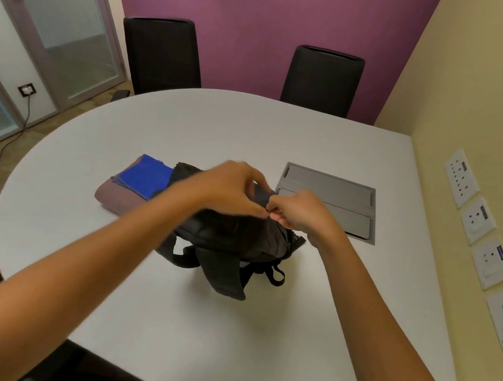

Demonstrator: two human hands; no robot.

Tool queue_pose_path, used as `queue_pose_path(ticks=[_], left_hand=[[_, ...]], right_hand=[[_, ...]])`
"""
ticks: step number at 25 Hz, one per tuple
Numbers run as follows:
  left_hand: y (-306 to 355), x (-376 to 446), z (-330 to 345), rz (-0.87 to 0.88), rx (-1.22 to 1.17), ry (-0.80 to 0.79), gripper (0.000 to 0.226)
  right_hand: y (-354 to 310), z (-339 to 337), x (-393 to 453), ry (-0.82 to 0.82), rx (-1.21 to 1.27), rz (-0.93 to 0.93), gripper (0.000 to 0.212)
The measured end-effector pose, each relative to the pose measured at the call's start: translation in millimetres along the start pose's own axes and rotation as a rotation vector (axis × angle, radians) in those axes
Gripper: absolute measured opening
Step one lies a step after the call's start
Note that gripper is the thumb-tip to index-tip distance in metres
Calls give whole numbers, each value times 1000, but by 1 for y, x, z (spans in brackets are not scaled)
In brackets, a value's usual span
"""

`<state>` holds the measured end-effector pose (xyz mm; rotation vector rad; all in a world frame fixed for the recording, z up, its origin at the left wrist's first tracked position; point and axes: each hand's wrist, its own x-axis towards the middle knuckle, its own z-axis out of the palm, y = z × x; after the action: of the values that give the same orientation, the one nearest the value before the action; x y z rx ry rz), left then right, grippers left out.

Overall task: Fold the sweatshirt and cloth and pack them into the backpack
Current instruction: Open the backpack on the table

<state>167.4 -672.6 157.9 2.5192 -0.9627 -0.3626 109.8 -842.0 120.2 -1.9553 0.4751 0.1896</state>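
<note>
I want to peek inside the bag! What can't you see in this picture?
- Head view: the backpack top and its zipper are covered by the left hand and right hand.
- Its inside is hidden.
- The sweatshirt is partly under the blue cloth and behind the backpack.

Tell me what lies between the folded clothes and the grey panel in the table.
In the head view, the black backpack lies there, with the left hand and right hand gripping its top.
</note>
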Motion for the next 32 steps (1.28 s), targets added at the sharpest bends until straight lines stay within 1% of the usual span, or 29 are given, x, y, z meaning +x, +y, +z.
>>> queue_pose_path(ticks=[1,2,4,5,6,9,11,12,13,14,15,16,18,20,22,25,27,30,32], left_hand=[[14,-1,17,12,2,20,21],[22,0,33,-3,-1,101,17],[25,2,54,-73,19,338,14],[24,3,60,-103,23,416,14],[24,2,63,-114,26,452,15],[24,-4,65,-104,-7,487,16],[22,-7,63,-99,-48,509,17],[21,-7,62,-103,-73,516,17],[20,-7,61,-112,-96,521,17],[19,-7,61,-124,-116,524,17],[18,-8,61,-135,-138,527,16],[17,-9,61,-148,-165,525,16],[15,-9,62,-171,-196,515,16],[14,-8,62,-181,-197,510,16],[15,-7,62,-190,-205,517,16],[16,-8,61,-201,-210,518,16],[15,-9,60,-209,-210,504,15],[16,-10,59,-231,-158,492,13],[19,-11,55,-281,-60,519,14]], right_hand=[[-2,3,-1,19,4,-11,26],[-3,4,0,37,2,-31,23],[-2,5,1,60,8,-70,19],[0,4,1,57,16,-82,17],[1,2,0,43,31,-92,16],[3,-5,-8,-48,103,-94,21],[8,-5,-6,-68,221,-87,33],[12,-2,-3,-53,297,-82,38],[16,1,-1,-22,360,-80,38],[21,4,0,27,371,-104,32],[29,7,3,86,299,-164,23],[36,9,5,129,154,-263,16],[48,10,9,101,-130,-484,23],[51,10,14,48,-267,-583,30],[50,9,16,12,-325,-638,34],[53,5,18,-92,-337,-657,40],[58,8,18,-115,-333,-661,38],[65,14,25,28,-290,-674,23],[64,14,29,98,-276,-687,20]])
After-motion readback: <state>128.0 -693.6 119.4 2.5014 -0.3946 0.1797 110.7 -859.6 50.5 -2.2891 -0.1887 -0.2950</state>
